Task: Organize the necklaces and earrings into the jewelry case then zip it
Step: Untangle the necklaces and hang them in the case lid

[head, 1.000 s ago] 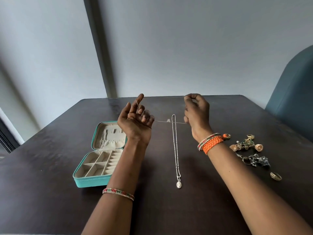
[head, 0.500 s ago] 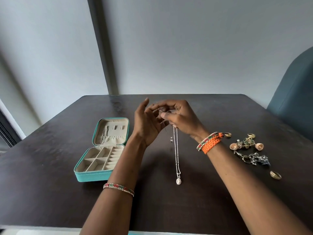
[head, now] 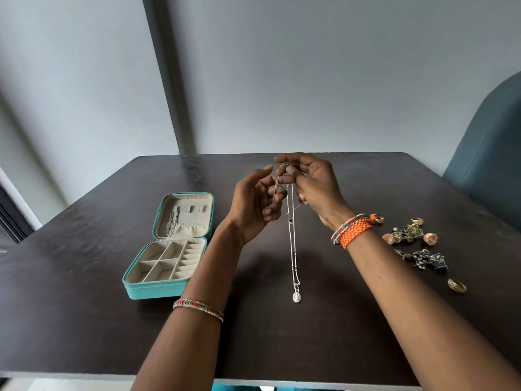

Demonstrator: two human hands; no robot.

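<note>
A thin silver chain (head: 277, 185) is folded between my two hands, raised above the middle of the dark table. My right hand (head: 313, 184) pinches its top. My left hand (head: 255, 203) holds a loop of it across curled fingers. A small dark pendant (head: 289, 220) dangles below them. A second silver necklace (head: 293, 244) with an oval pendant (head: 297, 297) lies stretched on the table under my hands. The teal jewelry case (head: 158, 287) lies open at the left, with a chain hanging in its lid (head: 183, 214).
Gold and dark earrings (head: 410, 235) and rings (head: 456, 285) lie in a loose pile on the dark table (head: 84, 320) at the right. A blue-grey chair (head: 490, 153) stands beyond the table's right corner. A grey wall is behind the table.
A second ago my hands held the thin chain stretched apart. They have come together and the chain is now folded between them.
</note>
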